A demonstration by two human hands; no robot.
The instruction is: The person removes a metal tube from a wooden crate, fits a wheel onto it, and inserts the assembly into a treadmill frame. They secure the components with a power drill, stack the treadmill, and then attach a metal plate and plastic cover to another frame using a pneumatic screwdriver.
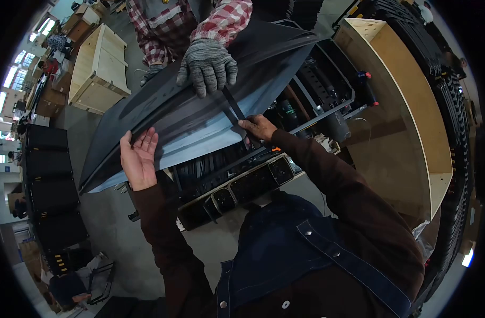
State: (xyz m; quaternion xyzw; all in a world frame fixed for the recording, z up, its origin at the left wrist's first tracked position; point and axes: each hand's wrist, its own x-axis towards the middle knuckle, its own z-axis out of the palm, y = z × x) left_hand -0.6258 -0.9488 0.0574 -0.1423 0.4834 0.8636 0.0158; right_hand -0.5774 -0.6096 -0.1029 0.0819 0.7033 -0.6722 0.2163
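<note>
A large dark curved panel (131, 114) is tilted up in front of me, its paler underside facing me. My left hand (139, 157) is at its near left edge, palm showing and fingers stretched out, touching or very close to the rim. My right hand (258, 129) is closed around a narrow flat black strip (233, 104) that runs up towards the panel. The strip's upper end disappears near a co-worker's gloved hand (208, 66), which lies spread over the panel's upper part. The co-worker's other gloved hand (152, 73) is by the far edge.
Below the panel stands a metal-framed workbench (322, 114) with tools and black bins (256, 183). A red-and-black tool (368, 89) sits at its right. Wooden crates (102, 69) stand back left, and a large open wooden box (396, 114) is at right. Black cases (52, 180) line the left.
</note>
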